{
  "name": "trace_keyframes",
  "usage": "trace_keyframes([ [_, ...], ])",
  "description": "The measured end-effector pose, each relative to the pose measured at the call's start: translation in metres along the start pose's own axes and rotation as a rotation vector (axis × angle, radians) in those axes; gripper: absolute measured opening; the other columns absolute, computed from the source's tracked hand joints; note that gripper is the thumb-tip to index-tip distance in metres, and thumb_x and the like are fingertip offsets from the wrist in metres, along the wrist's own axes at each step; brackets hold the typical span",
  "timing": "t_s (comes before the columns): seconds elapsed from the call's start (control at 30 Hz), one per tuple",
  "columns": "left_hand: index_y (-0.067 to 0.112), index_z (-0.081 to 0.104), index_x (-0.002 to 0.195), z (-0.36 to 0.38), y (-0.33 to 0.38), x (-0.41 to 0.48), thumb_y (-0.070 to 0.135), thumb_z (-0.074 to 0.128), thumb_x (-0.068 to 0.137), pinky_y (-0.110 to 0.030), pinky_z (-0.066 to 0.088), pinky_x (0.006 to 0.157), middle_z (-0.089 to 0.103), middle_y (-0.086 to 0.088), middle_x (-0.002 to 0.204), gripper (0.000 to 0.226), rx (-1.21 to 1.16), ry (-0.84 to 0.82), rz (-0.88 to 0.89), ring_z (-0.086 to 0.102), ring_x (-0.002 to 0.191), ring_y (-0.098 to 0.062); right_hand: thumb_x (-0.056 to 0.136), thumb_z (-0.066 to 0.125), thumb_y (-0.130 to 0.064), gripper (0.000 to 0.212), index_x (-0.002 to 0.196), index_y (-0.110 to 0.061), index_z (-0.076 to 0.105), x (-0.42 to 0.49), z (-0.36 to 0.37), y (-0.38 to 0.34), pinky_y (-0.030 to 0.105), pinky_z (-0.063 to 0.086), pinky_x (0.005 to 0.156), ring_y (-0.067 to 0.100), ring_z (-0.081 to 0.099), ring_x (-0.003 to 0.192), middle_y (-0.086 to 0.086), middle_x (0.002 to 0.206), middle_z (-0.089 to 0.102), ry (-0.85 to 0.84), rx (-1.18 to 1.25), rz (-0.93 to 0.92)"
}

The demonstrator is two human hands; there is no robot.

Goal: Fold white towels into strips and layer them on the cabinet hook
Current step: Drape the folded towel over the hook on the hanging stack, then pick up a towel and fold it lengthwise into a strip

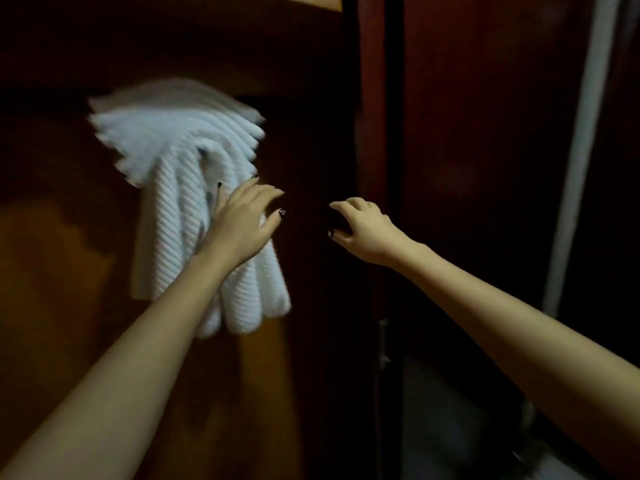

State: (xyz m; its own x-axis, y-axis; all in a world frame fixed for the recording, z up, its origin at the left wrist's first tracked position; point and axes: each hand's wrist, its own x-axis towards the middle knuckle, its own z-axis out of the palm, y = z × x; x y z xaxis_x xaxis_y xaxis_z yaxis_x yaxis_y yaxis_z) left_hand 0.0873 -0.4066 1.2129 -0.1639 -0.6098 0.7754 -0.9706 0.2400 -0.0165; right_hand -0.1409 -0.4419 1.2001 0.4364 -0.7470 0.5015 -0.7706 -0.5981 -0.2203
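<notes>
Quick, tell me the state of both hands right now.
Left hand: open, fingers spread at the hanging white towels, gripping nothing.
Right hand: open, fingers loosely curled in the air, holding nothing.

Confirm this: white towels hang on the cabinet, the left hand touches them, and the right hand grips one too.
Not quite. In the head view the right hand grips nothing; it hovers apart from the white towels. The left hand does touch them.

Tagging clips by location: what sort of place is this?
Probably a dim indoor closet or wardrobe: white ribbed towels hang layered against a dark reddish wooden cabinet panel, under a pale wooden shelf.
</notes>
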Motion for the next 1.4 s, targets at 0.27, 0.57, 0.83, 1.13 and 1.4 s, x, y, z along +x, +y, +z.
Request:
trace_keyframes([
  [0.27,0.025,0.039,0.147,0.136,0.179,-0.092,0.042,0.04,0.1,-0.051,0.005,0.119,0.038,0.004,0.153,0.051,-0.199,-0.418,0.227,0.017,0.148,-0.016,0.1,0.05,-0.038,0.06,0.153,-0.022,0.027,-0.211,0.01,0.141,0.048,0.026,0.114,0.031,0.018,0.147,0.01,0.159,0.022,-0.324,-0.171,0.353],
  [0.57,0.024,0.029,0.151,0.257,0.375,-0.174,0.044,0.041,0.1,-0.053,0.01,0.118,0.027,0.003,0.159,0.056,-0.351,-0.786,0.491,0.011,0.149,-0.016,0.1,0.049,-0.038,0.059,0.152,-0.021,0.028,-0.422,0.019,0.269,0.051,0.031,0.109,0.036,0.027,0.141,0.012,0.155,0.027,-0.57,-0.187,0.903],
  [0.83,0.022,0.025,0.153,0.347,0.585,-0.197,0.043,0.041,0.101,-0.058,0.008,0.117,0.022,0.002,0.16,0.058,-0.463,-1.039,0.694,0.009,0.149,-0.018,0.098,0.05,-0.041,0.062,0.153,-0.021,0.026,-0.567,0.0,0.403,0.052,0.031,0.109,0.037,0.028,0.14,0.013,0.155,0.027,-0.655,-0.155,1.244],
  [1.13,0.023,0.027,0.152,0.47,0.818,-0.171,0.04,0.042,0.101,-0.057,0.011,0.117,0.025,0.001,0.159,0.056,-0.488,-1.101,0.816,0.013,0.148,-0.02,0.098,0.051,-0.034,0.059,0.151,-0.019,0.03,-0.653,-0.056,0.61,0.049,0.033,0.106,0.039,0.033,0.134,0.017,0.148,0.034,-0.654,-0.112,1.349],
  [1.4,0.021,0.026,0.152,0.58,0.919,-0.233,0.037,0.044,0.101,-0.057,0.013,0.116,0.025,-0.002,0.158,0.057,-0.512,-1.226,0.889,0.017,0.147,-0.022,0.099,0.051,-0.029,0.057,0.15,-0.013,0.031,-0.744,-0.014,0.725,0.045,0.035,0.109,0.04,0.036,0.135,0.021,0.151,0.033,-0.618,0.001,1.528],
])
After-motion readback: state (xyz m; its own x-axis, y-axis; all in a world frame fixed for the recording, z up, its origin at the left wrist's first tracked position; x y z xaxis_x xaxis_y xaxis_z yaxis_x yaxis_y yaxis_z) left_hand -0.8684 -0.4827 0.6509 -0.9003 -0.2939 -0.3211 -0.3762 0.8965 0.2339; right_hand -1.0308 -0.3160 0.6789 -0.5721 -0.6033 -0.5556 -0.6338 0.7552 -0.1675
